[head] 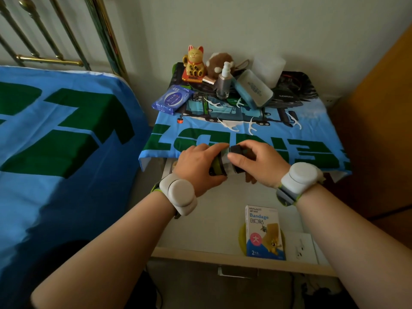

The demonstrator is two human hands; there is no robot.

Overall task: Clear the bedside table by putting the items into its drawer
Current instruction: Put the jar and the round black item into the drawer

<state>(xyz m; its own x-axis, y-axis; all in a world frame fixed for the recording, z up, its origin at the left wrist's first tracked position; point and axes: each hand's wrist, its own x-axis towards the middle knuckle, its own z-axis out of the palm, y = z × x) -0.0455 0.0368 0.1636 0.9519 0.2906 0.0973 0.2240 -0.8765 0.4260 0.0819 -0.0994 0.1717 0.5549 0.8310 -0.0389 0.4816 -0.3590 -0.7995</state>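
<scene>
My left hand (pixel 199 166) and my right hand (pixel 256 162) both grip one small dark bottle with a green label (pixel 225 162), held over the back of the open white drawer (pixel 200 219). My right fingers are on its black cap. A bandage box (pixel 264 233) lies in the drawer on a yellow-green disc, beside a white box (pixel 299 246). On the cloth-covered bedside table (pixel 312 130) stand a gold lucky cat (pixel 194 63), a brown plush (pixel 219 61), a spray bottle (pixel 223 82), a blue-grey case (pixel 254 88), a blue wipes pack (pixel 172 99) and several white floss picks (pixel 229 126).
A bed with a blue and green cover (pixel 66 141) and a brass headboard (pixel 51 41) lies close on the left. A wooden panel (pixel 379 130) stands to the right of the table. A white translucent tissue box (pixel 269 68) sits against the wall.
</scene>
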